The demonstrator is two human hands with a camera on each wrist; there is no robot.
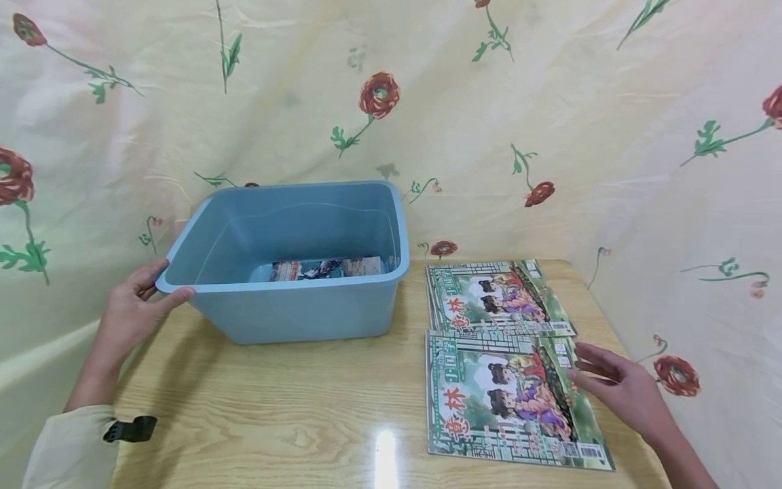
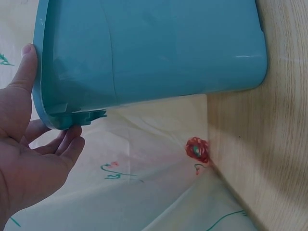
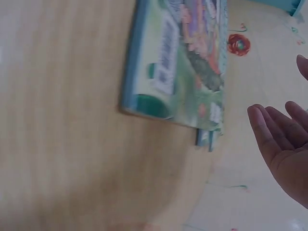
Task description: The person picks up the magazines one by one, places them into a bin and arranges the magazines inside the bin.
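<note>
A blue plastic bin [image 1: 293, 258] stands on the wooden table [image 1: 293, 407] with a book [image 1: 326, 268] lying flat inside it. My left hand [image 1: 137, 305] grips the bin's left rim [image 2: 43, 77], thumb on top and fingers under the lip. Two stacks of green comic books lie to the right: a far stack [image 1: 497, 295] and a near stack [image 1: 513, 397]. My right hand [image 1: 617, 387] hovers with straight fingers over the right edge of the near stack [image 3: 178, 62], holding nothing.
A cream cloth with red flowers [image 1: 379, 95] hangs behind and around the table. The table's right edge [image 1: 611, 326] lies just past the books. Bare wood lies in front of the bin.
</note>
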